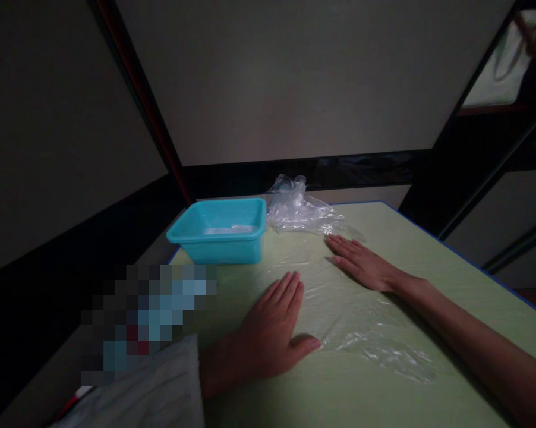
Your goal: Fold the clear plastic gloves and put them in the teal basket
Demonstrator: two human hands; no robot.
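Note:
A clear plastic bag (339, 315) lies spread out on the light green table. My left hand (272, 327) rests flat, palm down, at the bag's left edge, fingers pointing away from me and thumb held out. Farther off, my right hand (361, 261) is pressed flat across the bag's far right part, fingers stretched to the left. Neither hand grips anything. Beyond the fingertips of my right hand sits a crumpled heap of clear plastic (299, 208); whether it joins the flat bag I cannot tell.
A turquoise plastic basin (223, 249) stands at the table's far left corner, with something whitish in its bottom. The table (450, 279) has a blue edge. Dark-framed pale panels (295, 83) rise behind it. A pixelated patch hides what lies at the left edge.

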